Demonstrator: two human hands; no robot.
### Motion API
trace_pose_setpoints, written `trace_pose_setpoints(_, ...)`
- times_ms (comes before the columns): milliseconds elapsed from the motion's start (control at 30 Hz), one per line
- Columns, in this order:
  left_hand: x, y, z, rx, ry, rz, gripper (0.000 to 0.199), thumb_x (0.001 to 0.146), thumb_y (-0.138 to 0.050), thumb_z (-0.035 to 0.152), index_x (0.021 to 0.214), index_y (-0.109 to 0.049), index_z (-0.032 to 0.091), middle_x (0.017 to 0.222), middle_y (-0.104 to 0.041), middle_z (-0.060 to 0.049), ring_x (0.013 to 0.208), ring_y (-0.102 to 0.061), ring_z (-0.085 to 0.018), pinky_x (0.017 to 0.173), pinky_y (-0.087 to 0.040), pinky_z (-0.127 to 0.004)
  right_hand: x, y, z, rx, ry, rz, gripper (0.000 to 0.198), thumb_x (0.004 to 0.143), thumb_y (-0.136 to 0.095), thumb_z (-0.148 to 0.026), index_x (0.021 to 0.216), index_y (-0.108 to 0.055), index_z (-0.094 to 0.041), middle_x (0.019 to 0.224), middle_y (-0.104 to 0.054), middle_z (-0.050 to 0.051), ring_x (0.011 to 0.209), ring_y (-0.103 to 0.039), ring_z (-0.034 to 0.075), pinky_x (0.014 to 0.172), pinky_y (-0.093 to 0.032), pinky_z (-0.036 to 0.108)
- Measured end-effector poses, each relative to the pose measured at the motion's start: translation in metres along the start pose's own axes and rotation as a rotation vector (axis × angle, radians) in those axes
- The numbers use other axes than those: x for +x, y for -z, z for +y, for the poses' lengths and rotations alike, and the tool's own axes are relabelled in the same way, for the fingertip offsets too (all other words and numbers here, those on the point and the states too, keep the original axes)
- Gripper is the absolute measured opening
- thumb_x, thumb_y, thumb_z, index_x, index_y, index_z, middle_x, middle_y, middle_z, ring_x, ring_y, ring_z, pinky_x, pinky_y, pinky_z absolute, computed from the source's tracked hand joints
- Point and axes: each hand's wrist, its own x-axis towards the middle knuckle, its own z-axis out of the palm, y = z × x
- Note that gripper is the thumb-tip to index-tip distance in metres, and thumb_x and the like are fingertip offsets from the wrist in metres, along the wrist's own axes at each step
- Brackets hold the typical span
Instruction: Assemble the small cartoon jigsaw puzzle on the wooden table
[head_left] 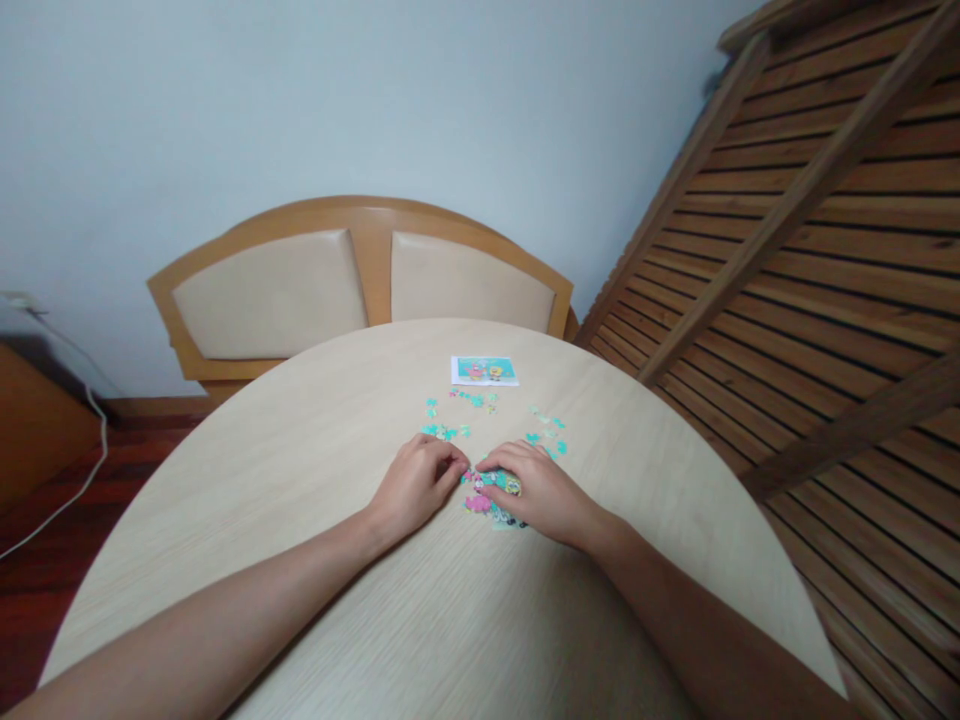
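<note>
A partly joined jigsaw puzzle (pixel 478 503) in pink, teal and yellow lies flat on the table between my hands. At its upper left edge, my left hand (pixel 421 480) has thumb and forefinger pinched together on a small puzzle piece (pixel 466 475), mostly covered by the fingertips. My right hand (pixel 532 490) rests over the puzzle's right side, thumb and fingers apart, touching it and hiding part of the picture. Loose teal puzzle pieces (pixel 441 432) lie just beyond my left hand. More loose pieces (pixel 561 447) are scattered past my right hand.
A printed picture sheet (pixel 484 371) with a pink and a yellow cartoon figure lies farther back on the round wooden table (pixel 315 440). Behind stands a padded wooden headboard (pixel 360 270) against the wall. A slatted wooden panel (pixel 795 240) leans at the right.
</note>
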Motion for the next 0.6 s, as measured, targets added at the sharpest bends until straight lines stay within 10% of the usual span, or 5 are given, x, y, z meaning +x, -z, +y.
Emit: trace_pose_setpoints(600,-0.0026,0.0095,-0.0088,0.1,-0.02,0.059,0.009,0.093,-0.06,0.024,0.092,-0.067,0.02,0.09,-0.071,-0.004,0.092,-0.061,-0.024,0.085,-0.047,-0.038,-0.0009,-0.001,0.0039,-0.014,0.014,-0.001,0.012,0.089,-0.072,-0.026,0.1,-0.071,-0.022,0.103,-0.072,0.004,0.102,-0.063,0.022,0.092,-0.043,0.037)
